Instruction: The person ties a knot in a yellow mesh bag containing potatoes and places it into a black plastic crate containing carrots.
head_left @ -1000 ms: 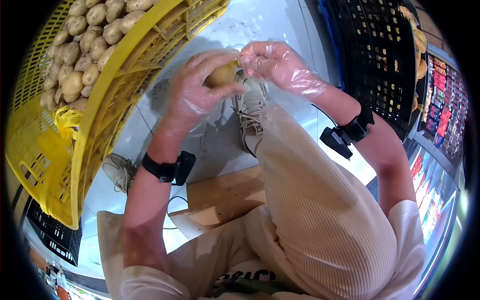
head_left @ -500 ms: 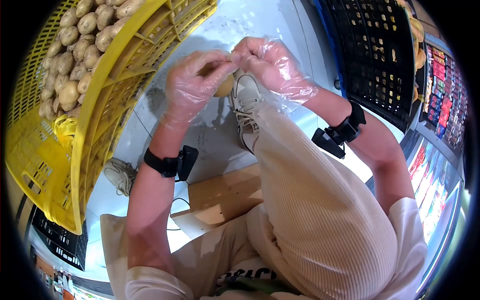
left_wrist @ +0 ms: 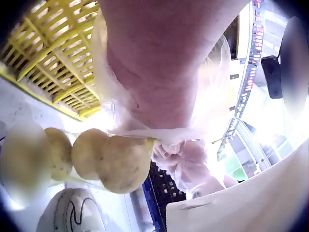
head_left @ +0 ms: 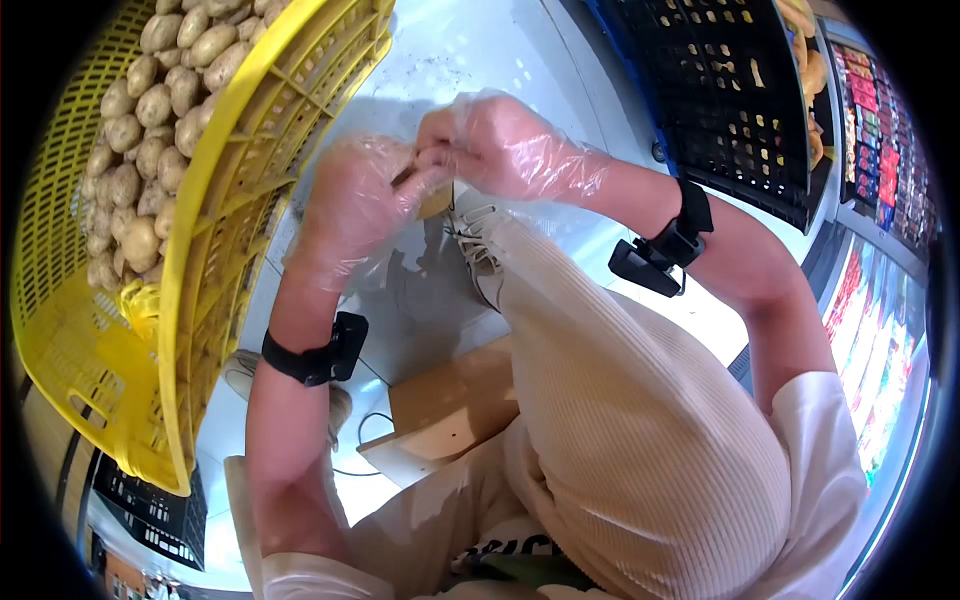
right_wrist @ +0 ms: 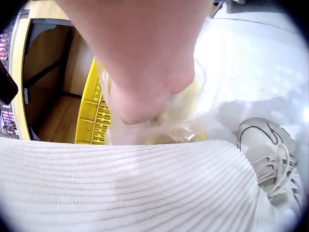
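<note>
Several potatoes (left_wrist: 126, 164) hang together in a row below the hands, seemingly in a thin bag, with a bit of yellow at its neck in the left wrist view. My left hand (head_left: 355, 200), in a clear plastic glove, pinches the neck above them. Close against it, my right hand (head_left: 500, 150), gloved likewise, has its fingers curled at the same spot. The fingertips meet and mostly hide what they pinch. In the head view only a small piece of potato (head_left: 436, 203) shows under the left hand.
A yellow crate (head_left: 215, 190) on the left holds many loose potatoes (head_left: 140, 170) and yellow netting (head_left: 140, 305). At the right stands a black crate (head_left: 720, 90). A shoe (right_wrist: 268, 159) and a bent knee (head_left: 640, 380) are below the hands, with a wooden board (head_left: 455, 400) behind.
Both hands have shifted left and somewhat down in the head view, staying together. The potato, plain in the left hand earlier, now hangs mostly hidden beneath it.
</note>
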